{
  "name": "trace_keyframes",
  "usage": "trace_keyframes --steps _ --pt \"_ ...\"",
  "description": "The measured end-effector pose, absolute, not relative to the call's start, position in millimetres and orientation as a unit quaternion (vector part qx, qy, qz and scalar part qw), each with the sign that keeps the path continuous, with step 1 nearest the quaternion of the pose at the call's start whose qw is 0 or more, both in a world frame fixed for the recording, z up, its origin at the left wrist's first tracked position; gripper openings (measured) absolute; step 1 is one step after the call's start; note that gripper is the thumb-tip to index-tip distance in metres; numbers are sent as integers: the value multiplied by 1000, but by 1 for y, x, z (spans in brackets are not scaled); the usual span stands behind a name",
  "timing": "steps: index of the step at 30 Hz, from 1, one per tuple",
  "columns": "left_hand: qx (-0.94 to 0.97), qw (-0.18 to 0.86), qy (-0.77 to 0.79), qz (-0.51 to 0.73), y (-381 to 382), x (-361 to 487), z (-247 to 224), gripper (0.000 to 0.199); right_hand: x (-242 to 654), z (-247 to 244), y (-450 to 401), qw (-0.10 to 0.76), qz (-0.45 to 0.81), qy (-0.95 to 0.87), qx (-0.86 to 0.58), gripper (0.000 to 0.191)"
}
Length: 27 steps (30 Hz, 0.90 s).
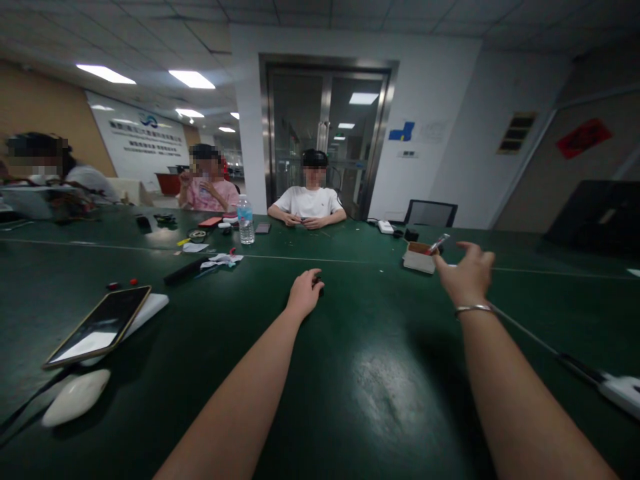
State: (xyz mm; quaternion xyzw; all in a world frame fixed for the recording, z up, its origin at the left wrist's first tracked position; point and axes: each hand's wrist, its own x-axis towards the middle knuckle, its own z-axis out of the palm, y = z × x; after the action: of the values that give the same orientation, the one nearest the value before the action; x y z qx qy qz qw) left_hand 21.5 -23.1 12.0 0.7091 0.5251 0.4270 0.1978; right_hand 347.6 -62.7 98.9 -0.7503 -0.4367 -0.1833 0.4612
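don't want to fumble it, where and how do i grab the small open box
The box is probably best pinched by its left end, from above, thumb on the near wall: the rim there looks free, while a clear item slants up at the right, beside the right hand.

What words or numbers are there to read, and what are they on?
I can't read any for sure.
Wall sign: rows of characters under a blue logo, too blurred.
Bottle label: too small.
Red poster: dark marks, unclear.
Pale wall markings: too faint.
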Motion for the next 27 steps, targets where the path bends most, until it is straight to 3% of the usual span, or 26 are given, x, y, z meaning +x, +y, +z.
trace_keyframes --steps 2,4,6,7,10,13,18,27 --pt "709 192 525 430 -21 21 11 34 301 96 -47 413 -109 -580 -694 43" --pt "712 190 516 436 -19 21 10 29 253 81 -32 296 32 -725 -621 37" --pt "711 193 509 445 -15 20 7 24 209 60 -19 178 126 -791 -572 49" --pt "707 195 508 451 -12 19 6 22 191 49 -14 164 131 -799 -564 53" --pt "677 220 509 484 -2 16 -1 22 155 25 -2 185 137 -809 -541 38" --pt "637 266 496 528 6 13 -6 22 143 11 4 270 202 -781 -526 22" --pt "614 349 447 549 9 10 -8 18 148 -2 5 403 278 -703 -516 28" --pt "675 286 517 442 7 -8 -6 16 153 -1 5 426 283 -689 -514 29"
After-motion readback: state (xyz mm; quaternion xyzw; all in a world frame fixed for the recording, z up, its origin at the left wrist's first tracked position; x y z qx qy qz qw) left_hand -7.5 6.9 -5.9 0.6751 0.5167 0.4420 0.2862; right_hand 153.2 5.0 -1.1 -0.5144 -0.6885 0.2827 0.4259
